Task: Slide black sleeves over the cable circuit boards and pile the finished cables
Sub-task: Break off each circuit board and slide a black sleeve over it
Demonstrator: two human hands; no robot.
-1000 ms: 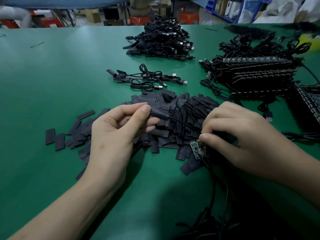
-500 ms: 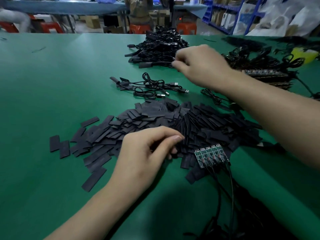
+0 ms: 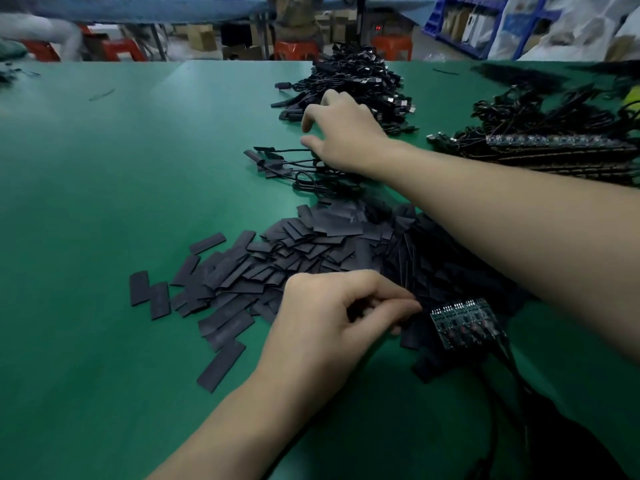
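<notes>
Reaching right hand [image 3: 341, 133] spread over finished cables [image 3: 304, 171], left hand [image 3: 332, 323] apparently pinching sleeve pile [image 3: 311, 251]

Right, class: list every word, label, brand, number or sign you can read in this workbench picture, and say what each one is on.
No text can be read.
Circuit boards by the left hand: any markings too small and blurred.
Red display on a dark unit behind the table: glowing, digits unreadable.
Cardboard boxes in the background: any print too blurred.
Black sleeves and the cable pile beyond the right hand: no visible lettering.
</notes>
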